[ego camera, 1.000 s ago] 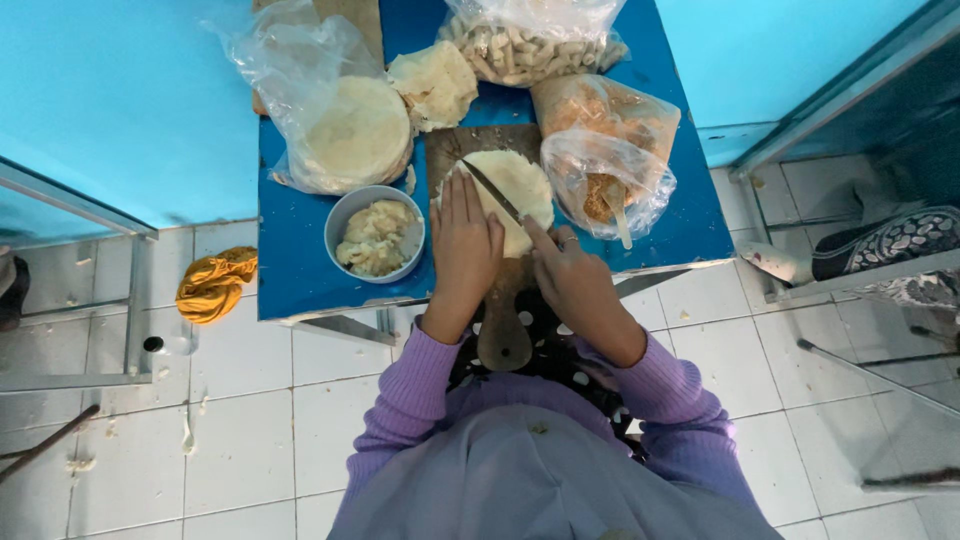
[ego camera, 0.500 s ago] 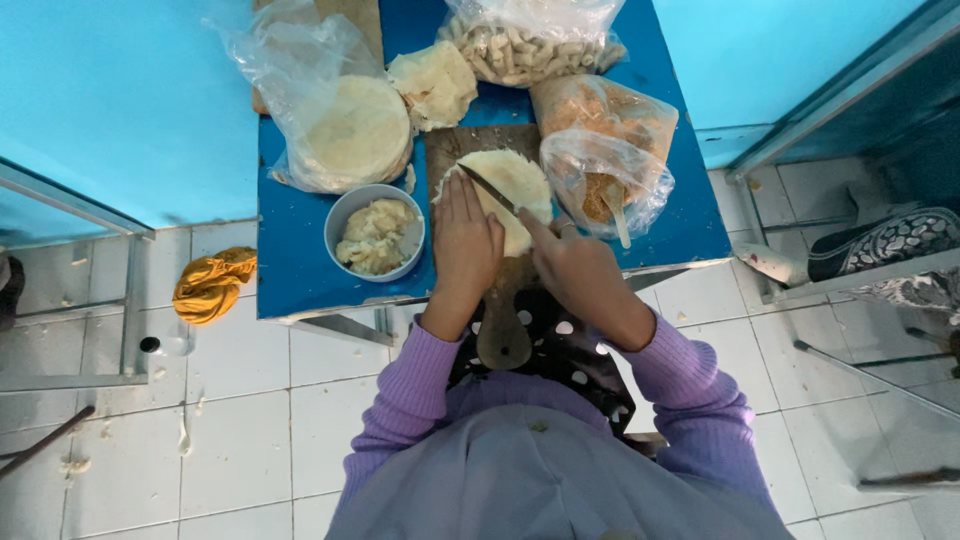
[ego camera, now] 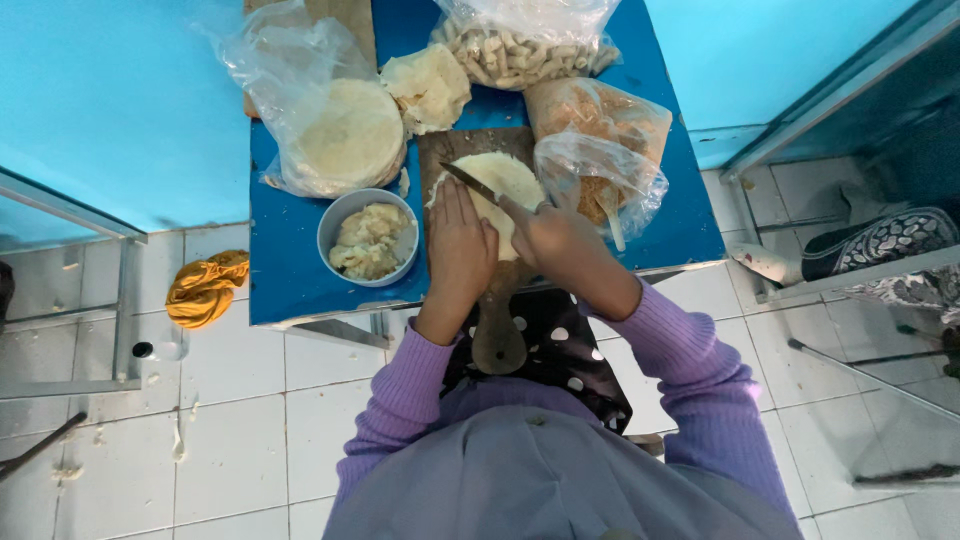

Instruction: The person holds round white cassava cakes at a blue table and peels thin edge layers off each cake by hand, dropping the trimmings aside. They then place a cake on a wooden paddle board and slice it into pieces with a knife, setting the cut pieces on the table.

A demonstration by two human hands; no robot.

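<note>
A round flat sheet of pale dough [ego camera: 507, 178] lies on a wooden cutting board [ego camera: 455, 148] with a long handle that hangs over the blue table's [ego camera: 290, 275] near edge. My left hand [ego camera: 458, 243] lies flat on the dough's left part, fingers together. My right hand [ego camera: 552, 238] grips a knife [ego camera: 470, 183] whose dark blade crosses the dough toward the upper left. Purple sleeves cover both my arms.
A grey bowl [ego camera: 340, 217] of pale filling stands left of the board. Behind it are a plastic bag with a stack of flat rounds [ego camera: 345, 135], a lump of dough [ego camera: 430, 88], a bag of rolled pieces [ego camera: 520, 45] and two bags of orange crumbs [ego camera: 600, 130]. An orange cloth [ego camera: 205, 287] lies on the tiled floor.
The knife blade has slid slightly across the dough under my right hand. My left hand stays pressed on the dough.
</note>
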